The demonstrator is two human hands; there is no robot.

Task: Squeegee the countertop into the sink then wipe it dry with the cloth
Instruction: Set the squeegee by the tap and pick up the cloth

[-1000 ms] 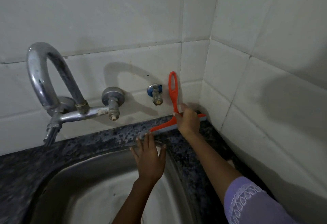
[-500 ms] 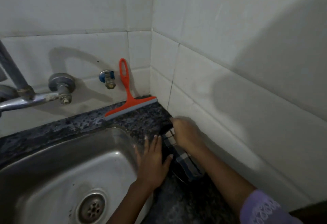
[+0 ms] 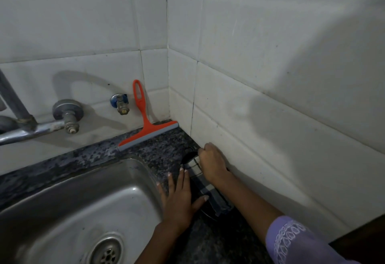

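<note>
Right of the sink (image 3: 68, 197), on the dark countertop (image 3: 164, 151): squeegee step looks done, cloth step is just being started.

The orange squeegee (image 3: 145, 130) is parked behind the sink, blade on the stone and handle leaned up on the back wall tiles, well apart from both hands, so that part is judged finished. The checked cloth (image 3: 210, 193) is lying in a long strip just right of the sink rim, along the side wall. Its far end is gripped by the right hand (image 3: 212, 164), fingers curled tight around it. The left hand (image 3: 179, 197) is laid flat with fingers spread, thumb touching the cloth, nothing grasped. Next, the cloth probably needs to be bunched or spread out and dragged over the wet-looking stone behind the sink, which still looks blotchy.
</note>
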